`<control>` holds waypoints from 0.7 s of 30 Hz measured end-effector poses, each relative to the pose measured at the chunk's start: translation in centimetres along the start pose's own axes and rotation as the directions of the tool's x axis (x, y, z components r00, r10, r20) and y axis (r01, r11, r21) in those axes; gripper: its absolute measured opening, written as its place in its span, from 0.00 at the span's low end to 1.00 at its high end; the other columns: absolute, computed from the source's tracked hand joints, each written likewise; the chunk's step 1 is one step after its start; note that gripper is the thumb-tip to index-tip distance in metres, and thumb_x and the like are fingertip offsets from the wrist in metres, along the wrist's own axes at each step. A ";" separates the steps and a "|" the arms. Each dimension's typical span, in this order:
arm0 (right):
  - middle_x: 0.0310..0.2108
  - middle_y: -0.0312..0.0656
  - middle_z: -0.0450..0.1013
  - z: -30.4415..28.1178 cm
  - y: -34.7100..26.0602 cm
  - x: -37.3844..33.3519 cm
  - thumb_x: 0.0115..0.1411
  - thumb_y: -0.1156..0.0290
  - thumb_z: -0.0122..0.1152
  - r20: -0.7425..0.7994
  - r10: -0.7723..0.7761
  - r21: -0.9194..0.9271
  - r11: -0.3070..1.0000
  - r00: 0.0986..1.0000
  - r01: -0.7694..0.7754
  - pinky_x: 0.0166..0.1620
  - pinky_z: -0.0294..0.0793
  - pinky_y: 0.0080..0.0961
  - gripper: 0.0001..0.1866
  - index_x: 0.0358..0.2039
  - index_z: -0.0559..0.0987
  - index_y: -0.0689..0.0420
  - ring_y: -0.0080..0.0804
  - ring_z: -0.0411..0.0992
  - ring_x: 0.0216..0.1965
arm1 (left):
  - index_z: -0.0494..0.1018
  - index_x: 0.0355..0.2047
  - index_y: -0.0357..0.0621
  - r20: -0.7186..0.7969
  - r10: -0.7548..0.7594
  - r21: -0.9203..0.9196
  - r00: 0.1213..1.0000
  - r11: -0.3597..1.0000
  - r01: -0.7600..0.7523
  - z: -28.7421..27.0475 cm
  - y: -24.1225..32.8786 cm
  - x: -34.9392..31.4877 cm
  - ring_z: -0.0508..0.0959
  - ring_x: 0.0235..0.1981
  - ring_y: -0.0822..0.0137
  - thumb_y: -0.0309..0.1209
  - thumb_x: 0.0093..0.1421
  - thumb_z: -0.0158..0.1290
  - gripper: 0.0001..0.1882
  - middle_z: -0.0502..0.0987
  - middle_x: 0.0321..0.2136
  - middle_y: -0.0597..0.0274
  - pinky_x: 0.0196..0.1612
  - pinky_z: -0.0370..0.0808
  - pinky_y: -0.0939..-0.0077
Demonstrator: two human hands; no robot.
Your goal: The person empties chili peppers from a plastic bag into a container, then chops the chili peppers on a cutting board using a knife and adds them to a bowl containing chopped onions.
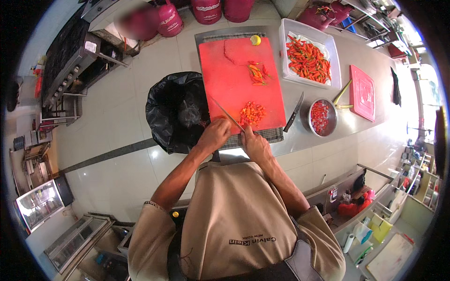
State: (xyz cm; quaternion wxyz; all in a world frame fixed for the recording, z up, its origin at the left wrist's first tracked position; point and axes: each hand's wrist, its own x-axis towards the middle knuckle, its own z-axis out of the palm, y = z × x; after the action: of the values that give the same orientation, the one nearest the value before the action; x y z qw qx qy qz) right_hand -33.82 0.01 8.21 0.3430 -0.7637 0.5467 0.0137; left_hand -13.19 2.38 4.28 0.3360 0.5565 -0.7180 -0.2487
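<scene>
My right hand [255,143] grips a knife [227,112] at the near edge of a red cutting board [272,100], its blade slanting far and left over the board. My left hand [216,133] rests at the board's near left corner with its fingers closed. A bit of orange-red shows by its fingertips, but what they hold is mostly hidden. Just beyond the knife lies a pile of chopped chillies [252,113]. Farther up the board are several whole chillies [256,74] and a cut yellow citrus piece [255,40].
A black-bagged bin [164,100] stands left of the board. To the right are a second knife [294,113], a metal bowl [333,122] of cut chillies, green stalks [343,93], a pink lid [362,93] and a white tub [307,83] of whole chillies. Pink gas cylinders [206,11] stand beyond the table.
</scene>
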 end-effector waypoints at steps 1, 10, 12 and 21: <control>0.27 0.64 0.78 -0.4 0.2 -0.1 0.73 0.62 0.48 -0.014 0.002 -0.010 1.000 1.000 -0.002 0.33 0.77 0.65 0.12 0.47 0.66 0.57 0.69 0.79 0.29 | 0.70 0.35 0.40 -0.077 -0.088 0.015 0.993 0.996 0.090 -0.2 -0.4 -0.8 0.79 0.35 0.51 0.20 0.57 0.60 0.10 0.75 0.31 0.54 0.40 0.77 0.56; 0.29 0.61 0.79 -0.5 1.1 -0.3 0.73 0.59 0.49 -0.125 -0.004 0.034 0.999 0.992 0.008 0.33 0.80 0.62 0.15 0.50 0.67 0.57 0.68 0.79 0.29 | 0.78 0.43 0.41 -0.273 -0.050 -0.039 0.961 0.998 0.041 -1.3 -0.1 10.9 0.79 0.43 0.46 0.26 0.62 0.58 0.09 0.79 0.39 0.50 0.49 0.77 0.52; 0.30 0.61 0.79 -0.4 1.1 -0.7 0.73 0.59 0.49 -0.077 -0.003 0.047 0.999 0.997 0.006 0.34 0.80 0.61 0.16 0.51 0.67 0.58 0.67 0.79 0.30 | 0.76 0.44 0.40 -0.111 0.107 0.032 0.988 0.994 -0.104 1.8 0.1 14.8 0.80 0.45 0.46 0.26 0.63 0.56 0.09 0.80 0.40 0.47 0.50 0.77 0.53; 0.30 0.62 0.79 -0.1 1.7 -1.5 0.74 0.59 0.49 -0.085 -0.061 0.149 0.986 0.995 0.073 0.36 0.79 0.61 0.15 0.50 0.67 0.57 0.68 0.79 0.32 | 0.74 0.47 0.40 0.080 0.065 0.130 0.995 0.989 -0.075 5.0 -0.5 19.5 0.83 0.42 0.50 0.26 0.62 0.56 0.13 0.81 0.39 0.51 0.47 0.80 0.55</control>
State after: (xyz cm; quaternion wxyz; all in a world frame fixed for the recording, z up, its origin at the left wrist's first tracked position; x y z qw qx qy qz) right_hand -35.92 0.96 8.01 0.3782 -0.7532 0.5336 -0.0702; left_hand -19.71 -16.70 4.74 0.2794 0.5422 -0.7643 -0.2092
